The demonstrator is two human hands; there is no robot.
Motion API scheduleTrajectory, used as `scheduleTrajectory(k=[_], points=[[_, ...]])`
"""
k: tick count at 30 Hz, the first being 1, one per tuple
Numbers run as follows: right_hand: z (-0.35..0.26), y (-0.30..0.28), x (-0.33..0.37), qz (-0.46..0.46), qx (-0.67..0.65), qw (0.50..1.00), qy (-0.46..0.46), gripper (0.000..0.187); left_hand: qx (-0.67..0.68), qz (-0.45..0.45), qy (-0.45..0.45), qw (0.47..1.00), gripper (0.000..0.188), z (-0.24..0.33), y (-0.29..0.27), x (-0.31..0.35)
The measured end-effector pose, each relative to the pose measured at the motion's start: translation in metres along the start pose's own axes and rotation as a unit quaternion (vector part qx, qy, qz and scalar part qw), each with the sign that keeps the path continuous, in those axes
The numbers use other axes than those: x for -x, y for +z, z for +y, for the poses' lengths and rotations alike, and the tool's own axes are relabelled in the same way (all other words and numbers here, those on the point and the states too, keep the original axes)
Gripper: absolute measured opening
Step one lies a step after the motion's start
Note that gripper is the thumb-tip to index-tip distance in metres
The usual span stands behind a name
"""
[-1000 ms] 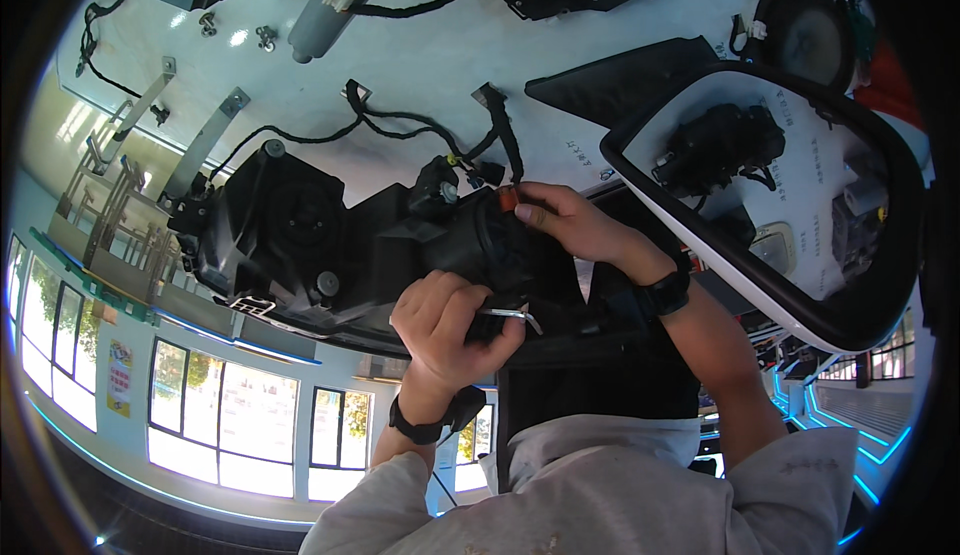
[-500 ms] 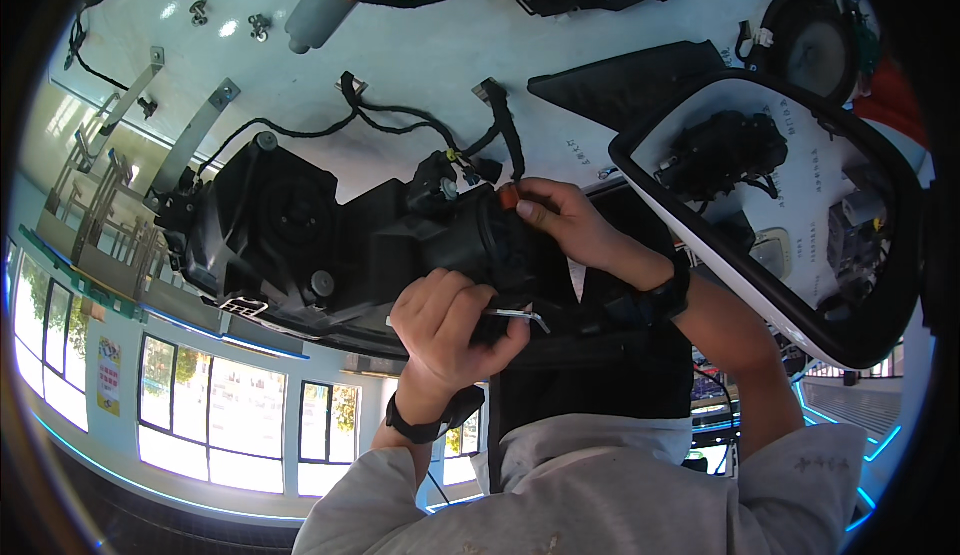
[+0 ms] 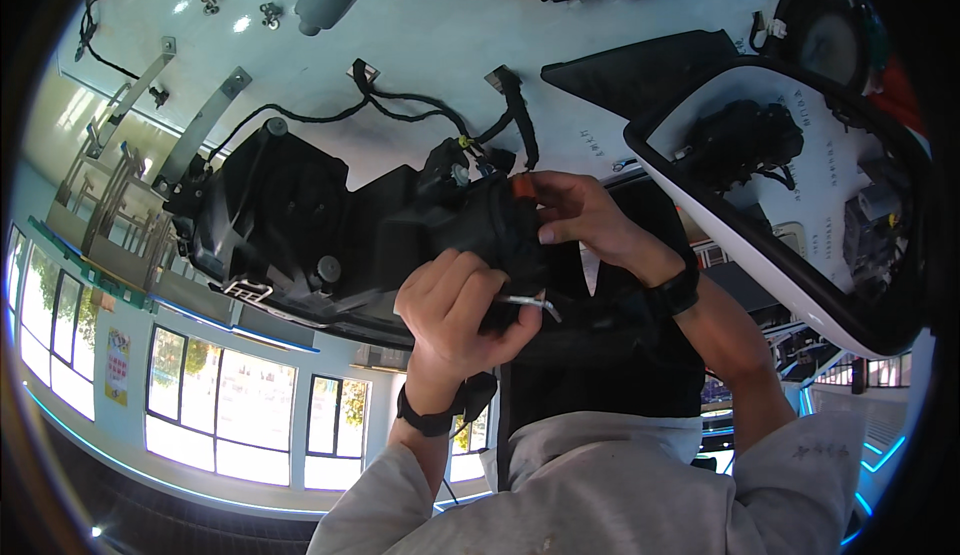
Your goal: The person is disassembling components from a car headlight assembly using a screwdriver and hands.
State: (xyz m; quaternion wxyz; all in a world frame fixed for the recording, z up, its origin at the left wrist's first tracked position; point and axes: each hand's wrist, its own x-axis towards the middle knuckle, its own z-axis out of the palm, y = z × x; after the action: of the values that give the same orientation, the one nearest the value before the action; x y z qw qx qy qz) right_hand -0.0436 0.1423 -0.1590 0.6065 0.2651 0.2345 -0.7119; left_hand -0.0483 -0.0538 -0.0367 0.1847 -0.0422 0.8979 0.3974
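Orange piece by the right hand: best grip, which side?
Probably pinch the orange piece near its right edge, coming from the right, where the right hand is: the black housing crowds its left and a dark cable comes down just above. Its far face is hidden.

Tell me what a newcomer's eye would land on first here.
Probably the big, white-edged car side mirror filling the right side. Next, the black headlight assembly, spanning from left to centre. Near the centre, the left hand grips a bent metal tool, while the right hand is at an orange connector.
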Motion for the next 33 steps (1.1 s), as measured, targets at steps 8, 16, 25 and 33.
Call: scheduleTrajectory(k=[8,16,25,33], points=[[0.000,-0.001,0.004,-0.054,0.053,0.997,-0.020,0.090,0.149,-0.167,-0.196,0.955,0.025,-0.002,-0.027,-0.045],[0.023,-0.002,0.005,-0.018,0.092,0.990,-0.102,0.072,-0.122,-0.396,-0.132,0.901,0.061,-0.025,-0.007,-0.104],[0.057,0.006,-0.007,0.056,0.030,0.967,-0.246,0.062,-0.255,-0.520,-0.071,0.812,0.074,-0.008,0.013,-0.125],[0.076,0.013,-0.028,0.104,-0.005,0.945,-0.309,0.068,-0.206,-0.611,-0.084,0.759,0.068,-0.021,0.026,-0.141]])
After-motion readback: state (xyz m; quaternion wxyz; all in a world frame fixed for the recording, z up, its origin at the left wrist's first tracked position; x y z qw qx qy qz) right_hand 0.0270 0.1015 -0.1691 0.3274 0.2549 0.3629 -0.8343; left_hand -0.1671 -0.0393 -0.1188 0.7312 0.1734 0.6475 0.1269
